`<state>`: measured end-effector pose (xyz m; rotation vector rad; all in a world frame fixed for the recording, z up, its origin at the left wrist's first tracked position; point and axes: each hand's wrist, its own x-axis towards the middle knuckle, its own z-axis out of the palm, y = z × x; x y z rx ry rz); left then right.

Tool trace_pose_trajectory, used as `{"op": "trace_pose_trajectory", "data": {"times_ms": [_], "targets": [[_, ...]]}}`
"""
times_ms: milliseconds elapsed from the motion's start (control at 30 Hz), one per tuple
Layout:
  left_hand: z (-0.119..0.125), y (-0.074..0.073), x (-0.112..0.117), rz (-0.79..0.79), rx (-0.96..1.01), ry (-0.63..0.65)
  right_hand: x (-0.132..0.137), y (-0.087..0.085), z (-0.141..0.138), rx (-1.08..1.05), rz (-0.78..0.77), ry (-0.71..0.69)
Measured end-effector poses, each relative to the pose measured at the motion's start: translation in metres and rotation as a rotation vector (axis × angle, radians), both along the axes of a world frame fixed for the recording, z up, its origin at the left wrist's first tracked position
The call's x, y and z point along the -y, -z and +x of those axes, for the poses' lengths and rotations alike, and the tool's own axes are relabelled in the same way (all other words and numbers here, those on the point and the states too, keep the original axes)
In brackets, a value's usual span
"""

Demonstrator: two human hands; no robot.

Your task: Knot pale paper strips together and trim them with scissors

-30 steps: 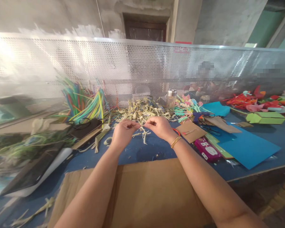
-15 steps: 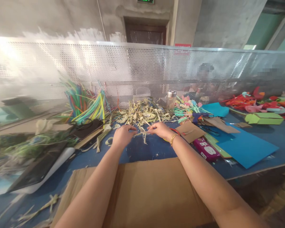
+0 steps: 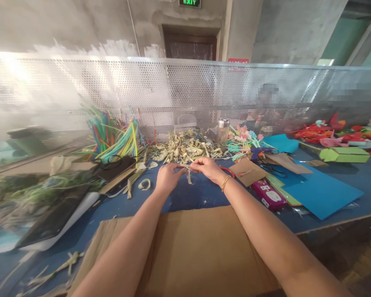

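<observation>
A pale dried leaf strip (image 3: 189,178) hangs down between my two hands, in front of a heap of similar dried husk pieces (image 3: 188,146). My right hand (image 3: 207,168), with a gold bracelet at the wrist, is closed in a pinch at the strip's upper end. My left hand (image 3: 169,178) is closed too, thumb and fingertips meeting at the same strip from the left. The fingertips of both hands are almost touching, so the exact grip is hard to see. Below my forearms lies a flat brown cardboard sheet (image 3: 200,247).
A perforated metal divider (image 3: 154,90) runs along the table's back. Colourful pipe-like stems (image 3: 111,134) stand left; a lidded bottle (image 3: 223,130) stands behind the heap. To the right lie a purple box (image 3: 268,194), blue sheets (image 3: 324,187) and a green paper box (image 3: 344,154).
My left hand has moved right, closing the gap to my right hand. The right hand has stayed almost in place, and the strip still hangs near its fingertips.
</observation>
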<state>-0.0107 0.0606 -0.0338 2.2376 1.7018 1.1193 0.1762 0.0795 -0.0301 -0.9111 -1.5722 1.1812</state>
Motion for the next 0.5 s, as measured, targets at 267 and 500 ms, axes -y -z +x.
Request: {"op": "trace_pose_trajectory", "data": {"times_ms": [267, 500], "targets": [[0.000, -0.013, 0.006, 0.113, -0.023, 0.016, -0.002, -0.005, 0.004, -0.047, 0.027, 0.051], [0.005, -0.018, 0.014, 0.201, -0.084, 0.031, -0.006, -0.012, 0.013, -0.088, 0.061, 0.083]]}}
